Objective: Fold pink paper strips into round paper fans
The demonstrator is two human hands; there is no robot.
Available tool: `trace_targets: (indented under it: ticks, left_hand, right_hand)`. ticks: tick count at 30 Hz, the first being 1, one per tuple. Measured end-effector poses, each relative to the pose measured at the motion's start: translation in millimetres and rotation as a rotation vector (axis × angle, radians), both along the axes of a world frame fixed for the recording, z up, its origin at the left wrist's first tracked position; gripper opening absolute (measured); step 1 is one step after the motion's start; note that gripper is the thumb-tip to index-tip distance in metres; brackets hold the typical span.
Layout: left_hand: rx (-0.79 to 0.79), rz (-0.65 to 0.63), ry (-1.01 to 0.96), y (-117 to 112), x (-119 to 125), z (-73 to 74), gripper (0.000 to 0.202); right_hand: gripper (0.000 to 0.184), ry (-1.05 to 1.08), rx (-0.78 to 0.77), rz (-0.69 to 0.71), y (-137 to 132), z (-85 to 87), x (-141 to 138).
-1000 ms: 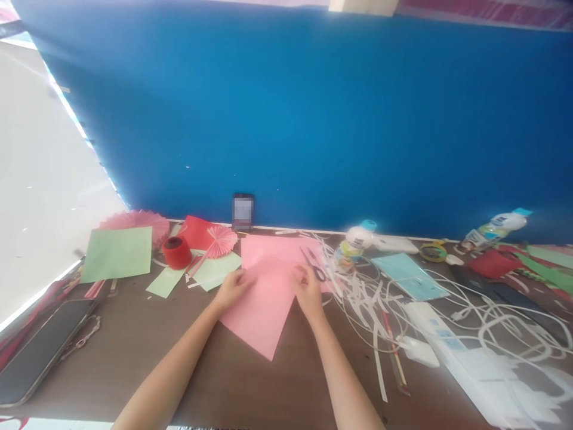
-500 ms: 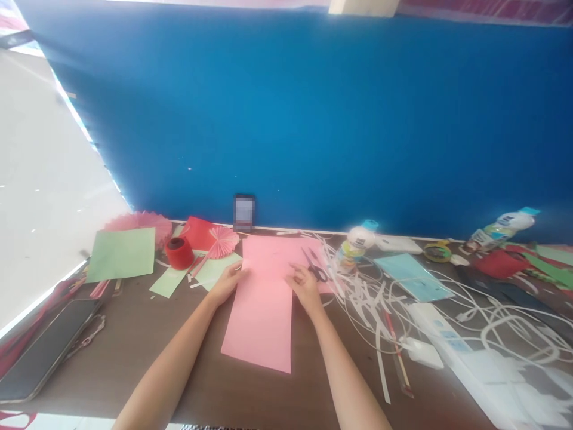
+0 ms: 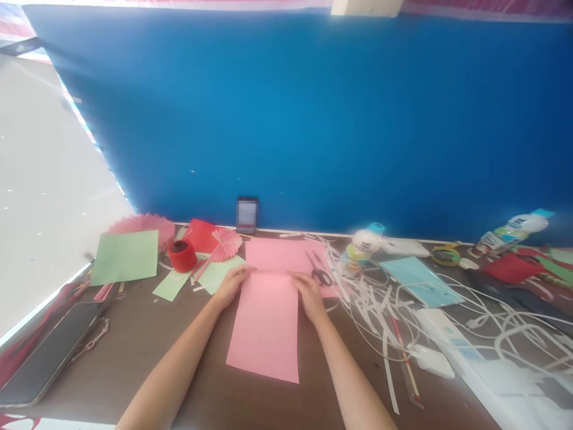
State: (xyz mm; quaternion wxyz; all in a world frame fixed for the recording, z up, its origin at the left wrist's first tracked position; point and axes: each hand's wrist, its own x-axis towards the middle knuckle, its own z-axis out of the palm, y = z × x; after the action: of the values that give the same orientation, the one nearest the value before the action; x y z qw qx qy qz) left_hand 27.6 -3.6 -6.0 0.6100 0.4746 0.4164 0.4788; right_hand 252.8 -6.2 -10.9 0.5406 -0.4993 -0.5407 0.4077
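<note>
A pink sheet of paper (image 3: 265, 325) lies in front of me, its near end close to the table's front. My left hand (image 3: 233, 285) pinches the left end of its far edge, thumb and fingers together. At the right end of that edge, my right hand (image 3: 310, 292) grips the same sheet between thumb and fingers. Beyond it lies another stretch of pink paper (image 3: 284, 252); I cannot tell whether the two are joined. Dark-handled scissors (image 3: 320, 276) rest on this pink paper, just past my right hand.
Left are a red tape roll (image 3: 182, 257), green paper (image 3: 125, 257), a pleated pink paper fan (image 3: 226, 243) and a phone (image 3: 54, 352). White paper strips (image 3: 369, 304), a bottle (image 3: 362, 248), tangled cables and a power strip (image 3: 456, 343) crowd the right. A blue wall (image 3: 286, 119) rises behind.
Both hands have shifted from the sheet's sides to its far edge, where the fingers now close on the corners. A crosswise edge now shows between the hands. The view has shifted slightly.
</note>
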Motion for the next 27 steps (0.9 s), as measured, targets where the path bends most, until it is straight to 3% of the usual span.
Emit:
trace_targets:
  ticks: [6,11,22,27]
  left_hand:
    - [0.001,0.024,0.047,-1,2,-0.3,0.037]
    - [0.002,-0.064,0.054,-4,0,-1.6,0.044]
    - [-0.129,0.050,-0.160,1,1,-0.2,0.020]
    - [-0.084,0.113,-0.084,2,2,2.6,0.009]
  right_hand:
    - [0.021,-0.042,0.057,0.000,-3,3.8,0]
    - [0.020,-0.043,0.062,-0.040,0,0.5,2]
    - [0.016,0.159,-0.034,-0.036,-8,3.0,-10]
    - [0.014,0.091,0.018,0.011,-7,-1.9,-12]
